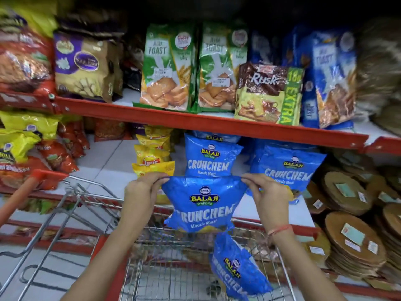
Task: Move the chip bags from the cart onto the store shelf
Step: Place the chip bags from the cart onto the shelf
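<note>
I hold a blue Balaji Crunchem chip bag (204,205) upright by its two top corners, above the wire cart (91,205) and in front of the shelf. My left hand (144,187) pinches the top left corner; my right hand (263,192) pinches the top right corner. A second blue Crunchem bag (235,268) leans tilted inside the cart basket. Two more blue Crunchem bags (211,158) (286,166) stand on the white shelf (108,157) just behind the held bag.
Yellow Lays bags (152,157) stand left of the blue ones, with yellow and red snack bags (19,146) farther left. The upper red-edged shelf (195,120) carries toast and rusk packs (268,94). Stacks of round brown discs (351,242) fill the right side.
</note>
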The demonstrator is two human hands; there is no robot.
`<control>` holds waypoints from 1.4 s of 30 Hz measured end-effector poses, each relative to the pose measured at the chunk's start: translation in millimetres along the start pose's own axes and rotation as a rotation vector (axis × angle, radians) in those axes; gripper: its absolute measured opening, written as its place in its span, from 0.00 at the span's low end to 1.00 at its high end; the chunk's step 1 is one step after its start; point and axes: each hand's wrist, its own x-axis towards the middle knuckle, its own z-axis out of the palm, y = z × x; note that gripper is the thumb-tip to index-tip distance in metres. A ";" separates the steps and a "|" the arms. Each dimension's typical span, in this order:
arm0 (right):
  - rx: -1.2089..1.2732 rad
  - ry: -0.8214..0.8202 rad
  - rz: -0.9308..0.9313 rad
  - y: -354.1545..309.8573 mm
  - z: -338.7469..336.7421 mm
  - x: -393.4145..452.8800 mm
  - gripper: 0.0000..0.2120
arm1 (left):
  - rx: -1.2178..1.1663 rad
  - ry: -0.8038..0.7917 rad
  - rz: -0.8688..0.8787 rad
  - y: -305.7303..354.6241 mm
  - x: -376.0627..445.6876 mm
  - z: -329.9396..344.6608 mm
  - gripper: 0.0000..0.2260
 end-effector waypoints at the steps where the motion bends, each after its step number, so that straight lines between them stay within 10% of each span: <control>1: -0.002 0.028 -0.006 1.8 -4.4 9.2 0.05 | -0.011 0.013 0.020 5.7 10.4 1.5 0.13; 26: 0.060 -0.035 0.232 81.0 33.0 -9.9 0.17 | 0.005 0.048 -0.046 4.8 4.0 96.9 0.14; 30: 0.002 -0.189 0.348 94.7 31.8 -74.5 0.09 | 0.002 -0.240 0.118 11.2 -44.1 132.3 0.11; 36: -0.475 -0.969 0.683 117.4 32.3 -141.1 0.20 | 0.227 -0.856 0.236 8.3 -84.1 210.1 0.26; 42: -0.536 -1.080 0.671 126.4 36.9 -171.3 0.19 | 0.612 -1.146 0.435 9.4 -98.7 234.3 0.32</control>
